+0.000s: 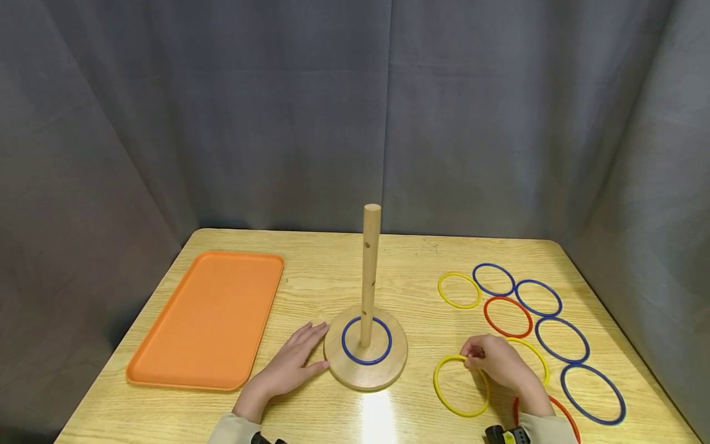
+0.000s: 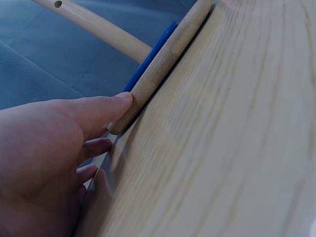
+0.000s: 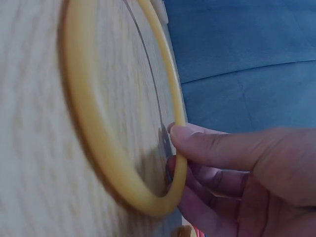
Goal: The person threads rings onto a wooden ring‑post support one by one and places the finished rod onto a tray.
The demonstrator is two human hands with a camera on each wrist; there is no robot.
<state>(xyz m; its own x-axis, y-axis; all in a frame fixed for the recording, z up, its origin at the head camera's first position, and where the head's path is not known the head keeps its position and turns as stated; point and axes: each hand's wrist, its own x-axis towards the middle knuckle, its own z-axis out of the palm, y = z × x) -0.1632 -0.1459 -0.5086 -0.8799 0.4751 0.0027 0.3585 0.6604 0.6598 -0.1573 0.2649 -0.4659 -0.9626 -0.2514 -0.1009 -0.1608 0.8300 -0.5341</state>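
Observation:
A round wooden base with an upright wooden peg stands mid-table. One blue ring lies flat on the base, around the peg. My left hand is beside the base with fingers stretched out, its thumb touching the base's edge in the left wrist view. With thumb and fingers my right hand pinches the far rim of a yellow ring. In the right wrist view that yellow ring is tilted, its near side low at the table.
An orange tray lies at the left. Right of the peg are several blue rings, another yellow ring, a red ring, and a yellow ring and red ring partly hidden by the right arm. Grey curtains hang behind.

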